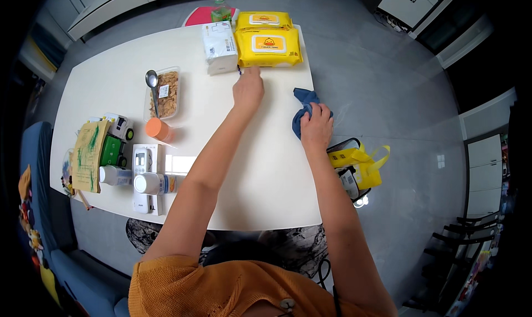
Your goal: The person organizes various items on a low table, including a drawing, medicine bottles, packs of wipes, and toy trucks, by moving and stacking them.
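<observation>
1. The left hand (247, 90) is extended across the white worktop (266, 173); its fingers touch the near edge of the yellow wipes pack (269, 46), grasping nothing, apparently to steady or draw it.
2. The right hand (316, 126) presses a blue cloth (303, 103) flat at the worktop's right edge, fingers clenched over it.
3. The cloth protrudes beyond the fingers toward the far side.
4. A white tissue pack (220, 48) lies touching the wipes pack's left side.

orange knit top, bare forearms, dark patterned trousers
</observation>
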`<state>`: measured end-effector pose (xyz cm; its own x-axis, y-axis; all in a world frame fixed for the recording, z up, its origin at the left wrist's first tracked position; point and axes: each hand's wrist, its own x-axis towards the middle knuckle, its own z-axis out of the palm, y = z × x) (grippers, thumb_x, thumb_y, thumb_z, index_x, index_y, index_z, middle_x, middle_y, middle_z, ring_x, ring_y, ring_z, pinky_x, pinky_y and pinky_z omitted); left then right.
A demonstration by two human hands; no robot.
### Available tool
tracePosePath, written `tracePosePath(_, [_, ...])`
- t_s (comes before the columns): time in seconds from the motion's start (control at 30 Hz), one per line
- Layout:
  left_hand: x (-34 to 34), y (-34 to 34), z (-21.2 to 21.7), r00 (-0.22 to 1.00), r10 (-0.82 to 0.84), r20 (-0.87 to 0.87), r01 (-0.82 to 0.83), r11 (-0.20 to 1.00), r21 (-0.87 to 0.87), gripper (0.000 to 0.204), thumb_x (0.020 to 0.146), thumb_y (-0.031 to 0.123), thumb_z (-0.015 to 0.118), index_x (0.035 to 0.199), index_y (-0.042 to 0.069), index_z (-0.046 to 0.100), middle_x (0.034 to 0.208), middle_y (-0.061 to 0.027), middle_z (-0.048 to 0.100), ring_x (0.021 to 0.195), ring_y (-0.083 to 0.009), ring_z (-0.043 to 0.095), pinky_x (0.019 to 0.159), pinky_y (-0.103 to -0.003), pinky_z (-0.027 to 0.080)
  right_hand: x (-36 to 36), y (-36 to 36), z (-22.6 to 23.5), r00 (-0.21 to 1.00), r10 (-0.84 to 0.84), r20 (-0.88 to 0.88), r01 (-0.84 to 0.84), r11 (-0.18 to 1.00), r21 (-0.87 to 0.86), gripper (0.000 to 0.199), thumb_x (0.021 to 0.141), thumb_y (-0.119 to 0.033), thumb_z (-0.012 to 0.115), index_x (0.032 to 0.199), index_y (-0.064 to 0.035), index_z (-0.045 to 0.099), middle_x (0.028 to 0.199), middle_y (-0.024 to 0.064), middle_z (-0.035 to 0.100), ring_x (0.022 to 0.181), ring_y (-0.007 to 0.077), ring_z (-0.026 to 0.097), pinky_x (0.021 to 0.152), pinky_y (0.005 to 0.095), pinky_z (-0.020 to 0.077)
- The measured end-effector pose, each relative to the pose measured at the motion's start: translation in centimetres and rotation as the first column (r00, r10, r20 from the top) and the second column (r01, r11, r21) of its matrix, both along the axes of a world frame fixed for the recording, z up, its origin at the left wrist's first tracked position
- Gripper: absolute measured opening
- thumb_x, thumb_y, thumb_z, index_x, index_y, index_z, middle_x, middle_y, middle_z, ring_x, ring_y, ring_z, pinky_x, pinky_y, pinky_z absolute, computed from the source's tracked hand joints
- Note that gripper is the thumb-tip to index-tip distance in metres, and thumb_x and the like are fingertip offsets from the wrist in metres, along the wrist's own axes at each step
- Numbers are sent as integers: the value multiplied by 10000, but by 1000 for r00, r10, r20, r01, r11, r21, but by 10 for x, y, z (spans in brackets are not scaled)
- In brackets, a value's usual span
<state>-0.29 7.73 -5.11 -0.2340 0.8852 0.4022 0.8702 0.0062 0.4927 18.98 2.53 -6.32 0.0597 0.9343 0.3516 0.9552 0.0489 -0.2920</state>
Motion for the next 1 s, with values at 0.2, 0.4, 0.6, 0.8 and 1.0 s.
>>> tracePosePath(0.2, [-34,-3,-2,988,155,-9,-153,963,-224,209,885,169,427,991,6,504,982,-187,548,856,-334,594,700,-436,491,-2,-2,5,1000,-12,20,12,1000,-13,339,831,-258,544,1155,-159,537,1235,67,460,1022,308,494,856,420,427])
tracePosePath(0.4, [-34,13,-11,986,128,-110,-158,927,-341,280,850,219,477,999,-9,541,1025,-180,540,863,-306,606,738,-408,501,-3,-2,6,1000,-16,23,16,1000,-11,336,833,-260,541,1154,-160,538,1241,64,460,1029,309,494,856,419,428])
tracePosePath(0.6, [-36,5,-6,986,93,-135,-139,910,-390,284,803,215,514,976,-4,569,1035,-171,546,867,-293,612,733,-394,509,-2,-4,3,1000,-12,28,11,1000,5,333,832,-260,540,1150,-163,539,1236,64,467,1015,313,502,842,427,435])
tracePosePath(0.8, [-40,-64,9,989,110,-97,-141,892,-430,277,764,234,527,874,-10,597,926,-189,584,806,-331,616,717,-420,505,-1,-3,3,1000,-1,26,0,1000,28,324,835,-264,534,1142,-162,543,1228,71,478,1010,321,508,832,428,442])
tracePosePath(1.0, [-60,-145,5,708,220,671,136,890,-436,191,805,205,483,775,22,527,763,-82,522,605,-196,516,517,-311,431,-1,-2,0,998,-8,55,4,998,70,313,832,-268,537,1127,-166,548,1211,70,493,990,331,523,811,432,456])
